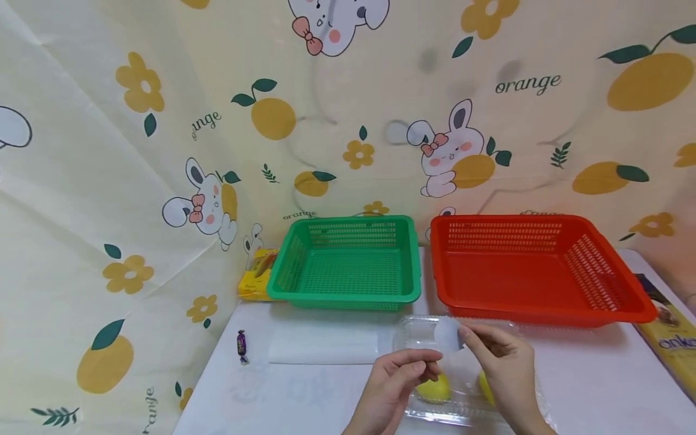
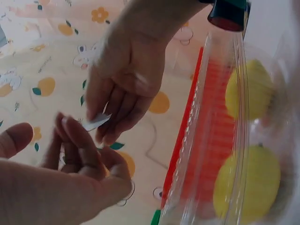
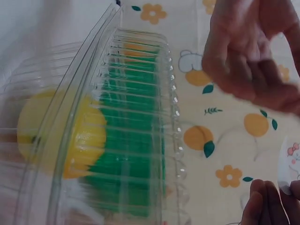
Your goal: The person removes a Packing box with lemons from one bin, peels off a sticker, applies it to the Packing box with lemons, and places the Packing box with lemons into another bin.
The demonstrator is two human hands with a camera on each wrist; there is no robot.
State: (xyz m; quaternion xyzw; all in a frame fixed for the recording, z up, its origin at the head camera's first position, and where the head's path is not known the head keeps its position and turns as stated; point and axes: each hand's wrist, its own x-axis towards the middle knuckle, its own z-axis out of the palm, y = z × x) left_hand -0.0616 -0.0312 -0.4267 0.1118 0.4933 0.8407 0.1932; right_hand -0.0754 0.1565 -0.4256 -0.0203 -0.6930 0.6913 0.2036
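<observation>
In the head view my right hand [image 1: 505,365] pinches a thin, pale, round-edged piece [image 1: 447,334], like a sticker, between thumb and index finger. My left hand [image 1: 396,383] hovers just to its left, fingers loosely bent, with nothing visible in them. Below both hands lies a clear plastic box [image 1: 443,415]. Inside it are two yellow lemons, one lemon [image 1: 434,389] by the left hand and another lemon [image 1: 486,386] partly hidden by the right. The left wrist view shows the pale piece [image 2: 97,123] edge-on, close to the left fingertips.
Behind the box stand a green basket [image 1: 345,299] and a red basket [image 1: 544,314]. A yellow packet [image 1: 255,281] lies beside the green one, another yellow package [image 1: 674,338] at the right edge. A purple wrapped candy [image 1: 241,346] and a flat white sheet [image 1: 323,347] lie to the left.
</observation>
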